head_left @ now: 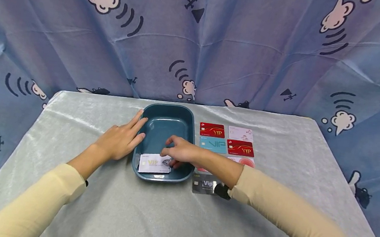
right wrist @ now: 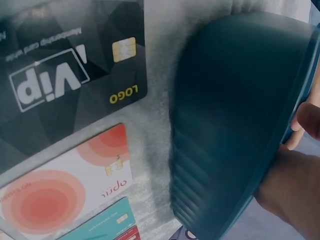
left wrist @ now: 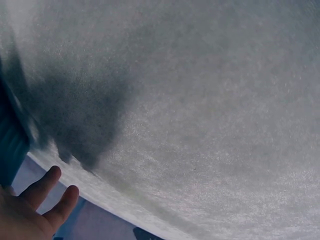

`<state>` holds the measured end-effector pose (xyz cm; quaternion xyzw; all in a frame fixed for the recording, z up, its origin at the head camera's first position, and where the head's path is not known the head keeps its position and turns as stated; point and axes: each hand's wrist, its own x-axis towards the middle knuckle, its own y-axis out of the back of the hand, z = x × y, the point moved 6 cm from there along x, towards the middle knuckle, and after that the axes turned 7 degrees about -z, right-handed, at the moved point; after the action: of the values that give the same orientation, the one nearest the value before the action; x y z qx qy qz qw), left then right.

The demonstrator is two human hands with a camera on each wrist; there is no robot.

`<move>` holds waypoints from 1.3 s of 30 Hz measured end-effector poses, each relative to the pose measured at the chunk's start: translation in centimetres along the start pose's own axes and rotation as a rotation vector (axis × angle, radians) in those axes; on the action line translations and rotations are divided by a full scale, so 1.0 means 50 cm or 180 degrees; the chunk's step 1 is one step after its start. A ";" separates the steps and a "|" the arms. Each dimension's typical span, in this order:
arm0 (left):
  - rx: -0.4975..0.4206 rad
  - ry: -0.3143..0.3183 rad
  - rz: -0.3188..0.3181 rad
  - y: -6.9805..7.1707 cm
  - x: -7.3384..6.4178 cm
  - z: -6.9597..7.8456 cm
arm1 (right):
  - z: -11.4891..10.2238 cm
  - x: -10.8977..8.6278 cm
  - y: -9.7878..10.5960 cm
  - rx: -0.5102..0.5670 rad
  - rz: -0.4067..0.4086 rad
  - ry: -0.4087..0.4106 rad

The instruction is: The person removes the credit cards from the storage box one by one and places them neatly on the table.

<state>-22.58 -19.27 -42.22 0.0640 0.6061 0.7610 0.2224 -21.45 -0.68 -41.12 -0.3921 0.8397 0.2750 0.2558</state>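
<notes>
A dark teal plastic box (head_left: 163,131) stands on the cloth-covered table. My left hand (head_left: 118,138) rests against its left side, fingers extended along the rim; in the left wrist view only some fingers (left wrist: 47,197) show. My right hand (head_left: 183,151) reaches over the right rim into the box, its fingers curled at the right end of a white VIP card (head_left: 150,164), which they pinch. That card lies over others at the near end of the box. The right wrist view shows the box's outer wall (right wrist: 225,110) hiding most of this hand's fingers.
Right of the box, cards lie in two columns: red VIP cards (head_left: 212,130) (head_left: 239,148), a pale pink card (head_left: 240,133), a teal VIP card (head_left: 212,144), white cards with red circles (right wrist: 45,200), and a black Vip card (right wrist: 75,65). A patterned blue curtain (head_left: 256,43) hangs behind the table.
</notes>
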 end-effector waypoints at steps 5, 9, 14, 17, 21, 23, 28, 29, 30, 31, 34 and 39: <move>-0.0008 0.0012 -0.0014 -0.001 0.000 -0.001 | -0.003 -0.001 0.002 -0.0063 0.0055 0.0015; -0.0024 0.0013 -0.0008 0.000 -0.001 0.000 | -0.007 -0.001 0.005 -0.0165 0.0070 0.0076; -0.0027 0.0013 -0.0013 0.001 -0.002 0.001 | -0.013 -0.001 0.005 -0.0275 0.0021 0.0238; -0.0035 0.0014 -0.0004 0.002 -0.002 0.002 | -0.018 -0.002 0.004 -0.0332 0.0001 0.0342; -0.0042 0.0015 0.0003 0.002 -0.002 0.002 | -0.026 -0.002 0.002 -0.0483 0.0051 0.0450; -0.0040 0.0018 0.0005 0.002 -0.001 0.002 | -0.030 -0.002 0.000 -0.0566 0.0102 0.0477; -0.0035 0.0021 0.0013 0.002 0.000 0.003 | -0.040 -0.009 -0.004 -0.0651 0.0170 0.0494; -0.0033 0.0020 0.0013 0.002 0.000 0.003 | -0.042 -0.010 -0.005 -0.0654 0.0172 0.0503; -0.0033 0.0020 0.0010 0.001 0.000 0.003 | -0.042 -0.010 -0.005 -0.0663 0.0172 0.0515; -0.0035 0.0019 0.0010 0.002 0.000 0.003 | -0.043 -0.011 -0.005 -0.0662 0.0165 0.0526; -0.0031 0.0019 0.0004 0.002 0.000 0.004 | -0.046 -0.014 -0.005 -0.0673 0.0161 0.0549; -0.0026 0.0044 -0.0033 0.001 -0.001 0.003 | -0.054 -0.025 0.001 -0.0787 0.0212 0.0603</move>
<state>-22.48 -19.14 -42.13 0.0546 0.6048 0.7628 0.2223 -21.36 -1.76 -38.36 -0.4167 0.8324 0.3465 0.1160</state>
